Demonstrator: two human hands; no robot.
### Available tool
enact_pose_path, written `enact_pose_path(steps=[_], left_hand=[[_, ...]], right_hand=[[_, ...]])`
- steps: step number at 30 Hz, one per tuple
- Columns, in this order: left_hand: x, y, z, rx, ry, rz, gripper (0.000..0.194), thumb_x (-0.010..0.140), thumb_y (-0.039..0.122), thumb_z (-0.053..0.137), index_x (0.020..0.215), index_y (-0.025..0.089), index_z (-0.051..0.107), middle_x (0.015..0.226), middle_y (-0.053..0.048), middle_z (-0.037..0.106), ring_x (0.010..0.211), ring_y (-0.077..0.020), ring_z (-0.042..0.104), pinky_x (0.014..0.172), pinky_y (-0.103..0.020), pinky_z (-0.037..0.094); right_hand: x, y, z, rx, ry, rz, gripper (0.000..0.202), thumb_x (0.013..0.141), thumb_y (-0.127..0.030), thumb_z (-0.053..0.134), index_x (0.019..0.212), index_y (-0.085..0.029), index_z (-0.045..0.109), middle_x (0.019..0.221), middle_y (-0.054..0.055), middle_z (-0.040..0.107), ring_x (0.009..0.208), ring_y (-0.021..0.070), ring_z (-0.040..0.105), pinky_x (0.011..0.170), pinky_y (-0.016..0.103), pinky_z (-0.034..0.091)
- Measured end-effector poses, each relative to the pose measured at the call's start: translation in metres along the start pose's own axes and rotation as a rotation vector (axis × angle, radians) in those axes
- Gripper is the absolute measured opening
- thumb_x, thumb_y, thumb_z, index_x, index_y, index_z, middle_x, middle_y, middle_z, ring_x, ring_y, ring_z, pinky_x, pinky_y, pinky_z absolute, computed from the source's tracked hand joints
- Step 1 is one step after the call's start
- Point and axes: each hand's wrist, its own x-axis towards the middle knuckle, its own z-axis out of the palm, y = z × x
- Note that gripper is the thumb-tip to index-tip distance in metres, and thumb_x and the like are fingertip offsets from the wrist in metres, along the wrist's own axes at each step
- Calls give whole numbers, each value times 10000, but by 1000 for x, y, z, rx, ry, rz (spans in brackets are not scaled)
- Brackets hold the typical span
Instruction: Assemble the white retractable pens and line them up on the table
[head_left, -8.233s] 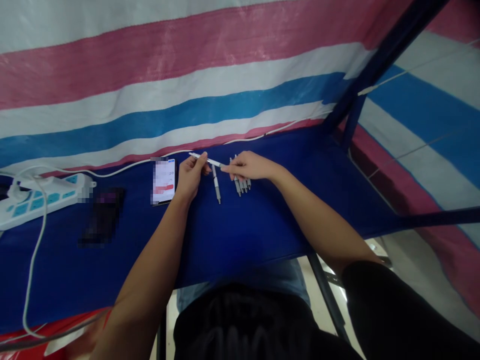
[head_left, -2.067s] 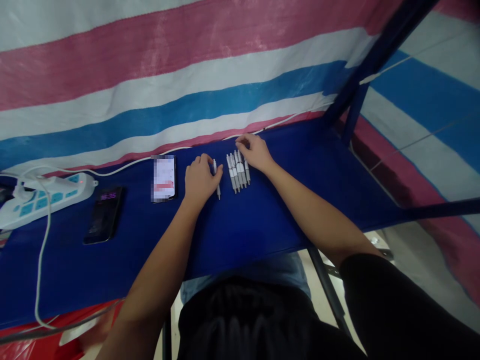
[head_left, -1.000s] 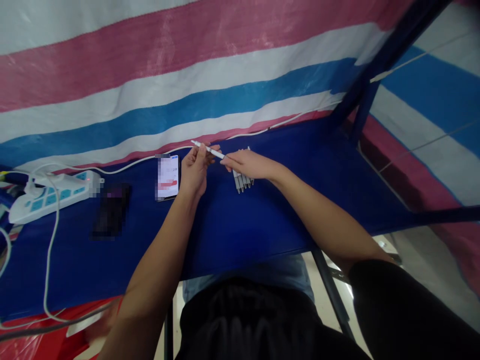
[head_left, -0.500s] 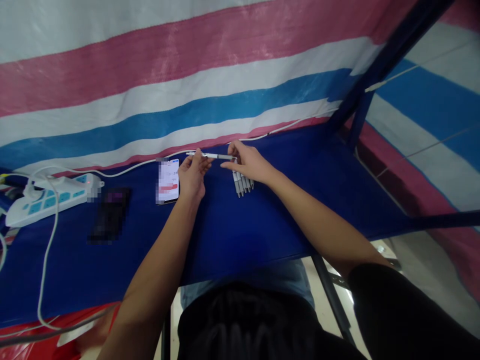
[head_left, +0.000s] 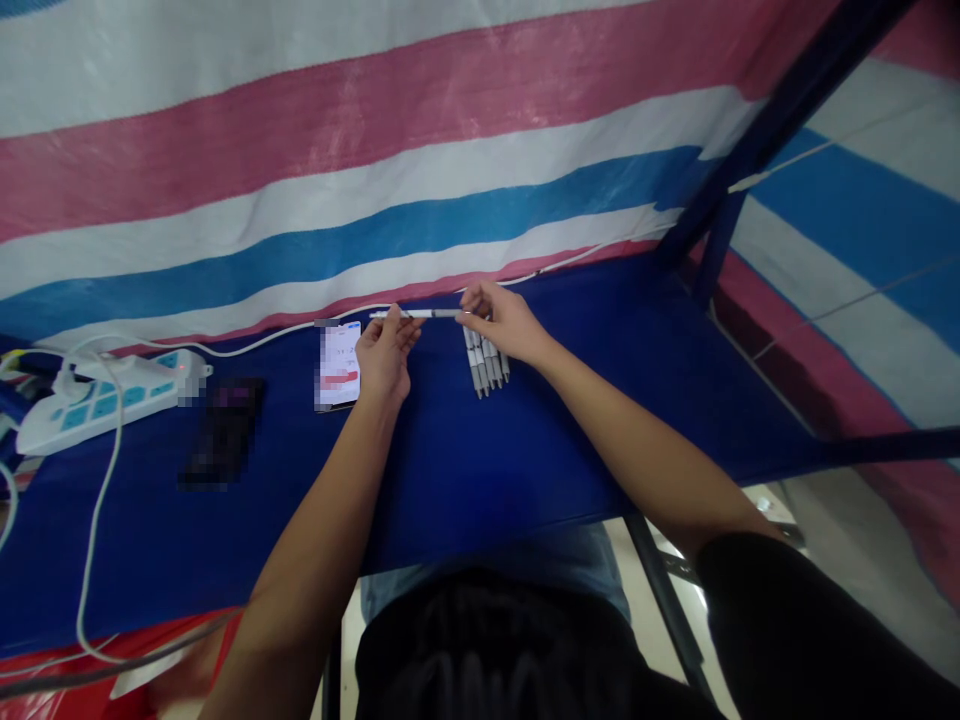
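A slim white and grey pen (head_left: 442,313) lies level between my hands, above the blue table. My left hand (head_left: 386,355) is closed on its left part, with the white end sticking out past the fingers. At the grey right end, my right hand (head_left: 499,320) pinches the tip between thumb and fingers. Just below my right hand, several similar pens (head_left: 487,368) lie side by side on the table, their tips pointing toward me; their upper ends are partly hidden by the hand.
A lit phone (head_left: 339,365) lies beside my left hand. Farther left are a dark pixelated object (head_left: 223,430) and a white power strip (head_left: 112,400) with cables. Striped sheeting (head_left: 420,220) hangs behind the blue table (head_left: 465,480); a dark frame post stands right.
The view has shifted slightly. My right thumb has closed in on the pen's grey end, where it was spread lower before. My left hand keeps its hold.
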Motion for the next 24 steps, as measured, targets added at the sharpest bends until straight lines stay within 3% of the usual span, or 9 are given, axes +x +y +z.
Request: enact_pose_path(steps=[2, 6, 11, 15, 20, 24], left_hand=[[0, 0, 0, -8, -1, 3, 350, 805, 349, 946, 783, 217, 623, 829, -31, 729, 926, -211, 806, 826, -304, 568], [-1, 1, 1, -27, 8, -3, 329, 820, 307, 935, 808, 234, 615, 828, -21, 734, 955, -218, 810, 842, -309, 575], [0, 1, 2, -44, 13, 12, 331, 824, 325, 935, 894, 248, 621, 818, 7, 759, 859, -180, 808, 837, -302, 590], [-1, 2, 0, 51, -21, -5, 273, 851, 334, 907, 932, 241, 664, 873, -18, 798, 783, -142, 776, 661, -248, 518], [-5, 2, 0, 322, -179, 48, 229, 837, 357, 911, 830, 217, 730, 699, -7, 733, 536, -86, 544, 522, -248, 362], [-10, 2, 0, 533, -447, 74, 231, 845, 402, 896, 811, 205, 779, 646, -27, 717, 538, -114, 529, 550, -269, 376]], right_hand=[[1, 2, 1, 45, 43, 23, 315, 897, -437, 814, 1045, -240, 618, 990, 33, 743, 755, 173, 635, 752, 350, 503], [3, 8, 3, 99, -7, 97, 363, 1045, -544, 603, 855, -235, 607, 787, 32, 721, 677, 174, 636, 713, 360, 508], [8, 15, 5, 234, 51, 62, 225, 901, -383, 788, 922, -238, 617, 852, 3, 687, 734, 161, 628, 722, 339, 527], [11, 12, 3, 295, 146, 86, 185, 929, -342, 748, 993, -248, 603, 885, 4, 660, 800, 167, 641, 699, 315, 524], [13, 3, -6, 355, 309, 121, 238, 964, -381, 735, 1138, -277, 611, 1046, 37, 685, 898, 182, 687, 704, 303, 543], [14, -3, -10, 315, 382, 86, 302, 999, -479, 710, 1224, -302, 615, 1182, 67, 686, 912, 195, 681, 721, 329, 569]])
